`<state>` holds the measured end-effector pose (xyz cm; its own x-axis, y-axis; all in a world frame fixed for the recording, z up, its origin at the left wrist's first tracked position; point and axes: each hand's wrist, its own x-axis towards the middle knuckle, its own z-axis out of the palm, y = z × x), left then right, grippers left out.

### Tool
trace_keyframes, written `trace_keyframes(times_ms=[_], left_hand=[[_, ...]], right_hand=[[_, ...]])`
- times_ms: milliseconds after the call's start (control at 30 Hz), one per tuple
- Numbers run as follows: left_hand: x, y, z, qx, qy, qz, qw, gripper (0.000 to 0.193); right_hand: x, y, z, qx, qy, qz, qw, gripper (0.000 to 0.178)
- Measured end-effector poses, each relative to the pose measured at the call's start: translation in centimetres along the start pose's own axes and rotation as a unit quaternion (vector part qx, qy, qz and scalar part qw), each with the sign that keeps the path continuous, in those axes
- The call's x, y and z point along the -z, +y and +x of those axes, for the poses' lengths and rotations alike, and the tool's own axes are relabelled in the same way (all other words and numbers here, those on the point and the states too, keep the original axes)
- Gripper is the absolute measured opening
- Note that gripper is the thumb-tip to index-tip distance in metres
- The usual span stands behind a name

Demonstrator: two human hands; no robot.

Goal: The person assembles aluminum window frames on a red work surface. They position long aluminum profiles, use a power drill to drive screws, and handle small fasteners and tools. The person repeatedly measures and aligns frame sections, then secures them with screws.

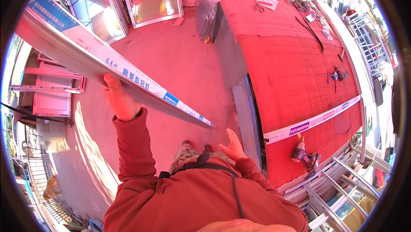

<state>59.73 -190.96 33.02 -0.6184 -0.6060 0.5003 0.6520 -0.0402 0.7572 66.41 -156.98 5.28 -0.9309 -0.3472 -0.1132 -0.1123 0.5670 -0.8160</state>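
A long aluminium profile (pixel 100 51), wrapped in white and blue printed film, slants from the upper left down toward the middle of the floor. My left hand (pixel 121 100) grips its near edge, thumb side showing and the other fingers mostly hidden behind the metal. Close to my waist, my right hand (pixel 233 147) is held with fingers apart and nothing in it. It is between the profile's lower end and the red-covered workbench (pixel 295 78), touching neither. Across the bench lies another film-covered strip (pixel 317 121), with a red and black cordless drill (pixel 298 151) beside it.
Glazed frames (pixel 152 1) lean at the back. Grey panels (pixel 208 16) stand against the bench's far end. On the bench lie scissors (pixel 259 8), a black strip (pixel 316 37) and small tools (pixel 340 74). Reddish panels (pixel 52 91) stand left; metal frames (pixel 325 198) fill the lower right.
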Motion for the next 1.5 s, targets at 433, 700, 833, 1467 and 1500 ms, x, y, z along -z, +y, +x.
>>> trace_keyframes(times_ms=[433,700,833,1467,1500], left_hand=[[-0.8,-17.9,18.3,0.291,-0.002,-0.133,0.948,0.047],[-5.2,-28.6,18.8,0.406,0.02,-0.08,0.91,0.041],[-9.5,-32.8,15.8,0.483,-0.025,-0.041,0.874,0.033],[-38.3,-63.7,7.0,0.627,-0.289,0.061,0.721,0.03],[-39.5,-64.5,7.0,0.643,-0.299,0.043,0.704,0.029]], right_hand=[[-7.1,-7.5,12.3,-0.151,0.181,-0.065,0.97,0.099],[-8.2,-9.8,11.6,-0.308,0.322,-0.145,0.884,0.099],[-5.6,-9.2,9.2,-0.348,0.378,-0.172,0.84,0.09],[18.2,1.9,19.5,-0.418,0.409,-0.164,0.794,0.074],[19.3,2.8,19.9,-0.42,0.406,-0.186,0.79,0.073]])
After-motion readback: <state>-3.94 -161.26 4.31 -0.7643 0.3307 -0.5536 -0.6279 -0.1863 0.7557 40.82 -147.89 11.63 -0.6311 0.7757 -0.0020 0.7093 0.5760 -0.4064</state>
